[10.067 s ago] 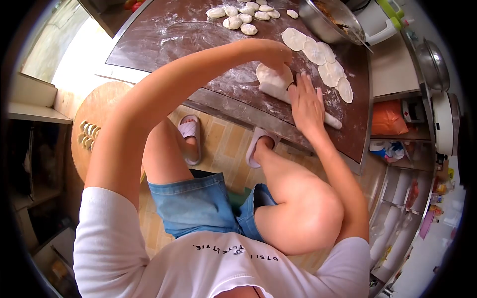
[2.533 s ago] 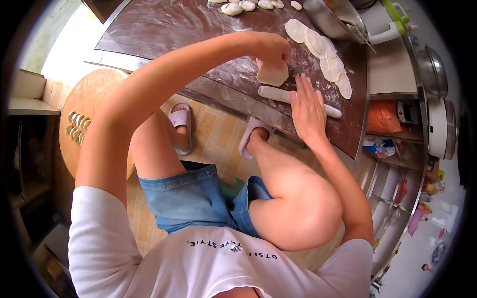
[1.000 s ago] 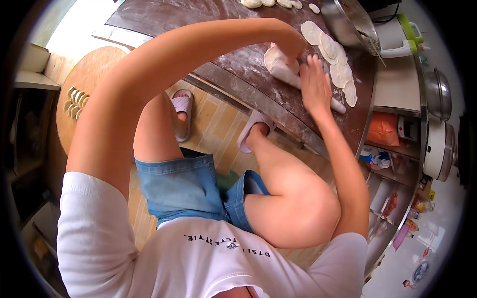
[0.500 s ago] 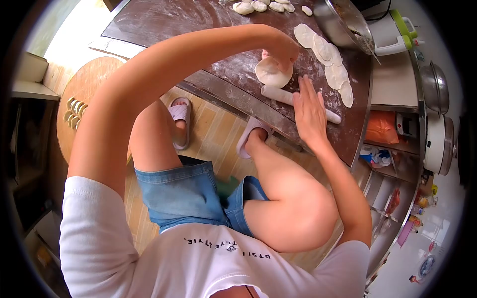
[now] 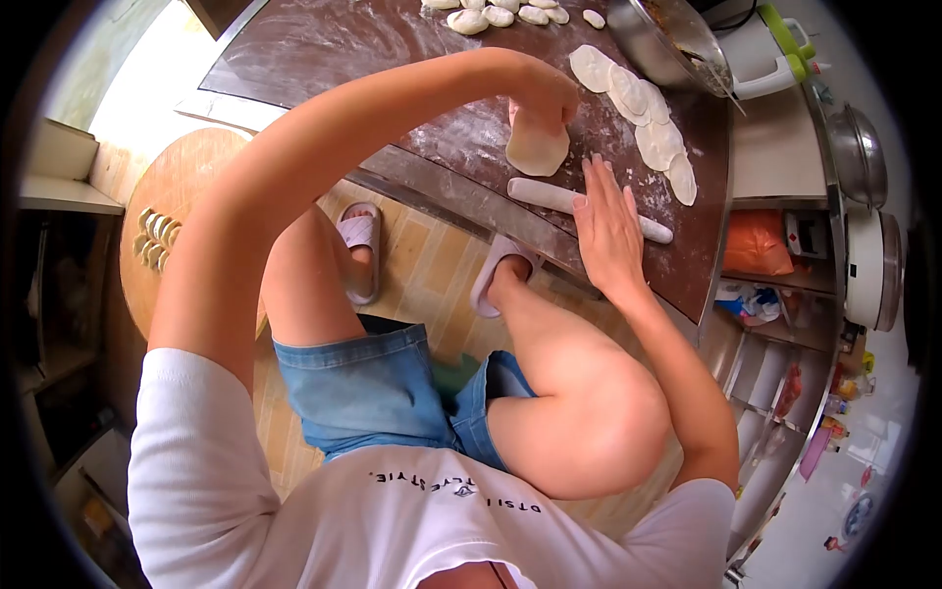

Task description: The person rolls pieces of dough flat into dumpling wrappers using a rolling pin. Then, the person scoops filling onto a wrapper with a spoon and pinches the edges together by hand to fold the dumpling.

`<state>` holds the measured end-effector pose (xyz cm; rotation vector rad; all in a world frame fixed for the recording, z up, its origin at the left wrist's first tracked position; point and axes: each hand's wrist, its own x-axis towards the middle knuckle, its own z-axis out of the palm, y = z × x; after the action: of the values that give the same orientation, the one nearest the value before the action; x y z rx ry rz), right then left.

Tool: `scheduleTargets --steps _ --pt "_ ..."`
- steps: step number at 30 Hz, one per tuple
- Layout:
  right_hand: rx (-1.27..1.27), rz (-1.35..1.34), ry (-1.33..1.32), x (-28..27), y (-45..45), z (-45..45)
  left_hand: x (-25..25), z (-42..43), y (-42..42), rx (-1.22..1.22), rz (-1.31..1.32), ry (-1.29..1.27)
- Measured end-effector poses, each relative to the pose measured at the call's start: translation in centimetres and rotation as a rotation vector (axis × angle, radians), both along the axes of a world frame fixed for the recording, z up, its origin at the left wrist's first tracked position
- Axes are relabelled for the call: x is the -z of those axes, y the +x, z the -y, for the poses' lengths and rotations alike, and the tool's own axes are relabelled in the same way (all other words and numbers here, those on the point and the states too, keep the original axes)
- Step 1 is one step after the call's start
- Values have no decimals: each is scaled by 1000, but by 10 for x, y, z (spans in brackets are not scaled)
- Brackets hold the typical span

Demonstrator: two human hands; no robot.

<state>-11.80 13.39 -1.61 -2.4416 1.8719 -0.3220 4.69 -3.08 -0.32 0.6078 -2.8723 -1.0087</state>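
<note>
My left hand (image 5: 546,90) reaches over the floured table and grips the upper edge of a dough wrapper (image 5: 538,152), its fingers partly hidden behind the hand. The wrapper hangs down toward the rolling pin (image 5: 543,193), looking narrow and slightly folded at the top. Stretched flat across the pin, my right hand (image 5: 610,231) rests with straight fingers and palm down. To the right, a row of overlapping round dough wrappers (image 5: 643,108) lies on the table.
Several dough pieces (image 5: 498,17) sit at the table's far side. A steel bowl (image 5: 667,44) with a utensil stands at the far right. Left of me, a round wooden board (image 5: 186,162) bears several dumplings (image 5: 157,236). Shelves (image 5: 785,329) run along the right.
The wrapper, rounder before, now hangs narrower from my left hand, which has turned slightly. My right hand and the pin have barely moved; the whole view has shifted a little.
</note>
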Motion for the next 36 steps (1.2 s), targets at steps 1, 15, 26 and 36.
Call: scheduleTargets --steps 1,15,26,36 --pt "-2 8 -11 1 0 -1 5 1 1 -22 -37 18" --pt "68 6 -45 11 -3 24 4 -1 -6 -56 62 75" --pt "39 2 10 -1 2 -5 -3 5 -4 -23 101 94" --pt "100 -38 -27 9 0 48 12 21 -17 106 105 -179"
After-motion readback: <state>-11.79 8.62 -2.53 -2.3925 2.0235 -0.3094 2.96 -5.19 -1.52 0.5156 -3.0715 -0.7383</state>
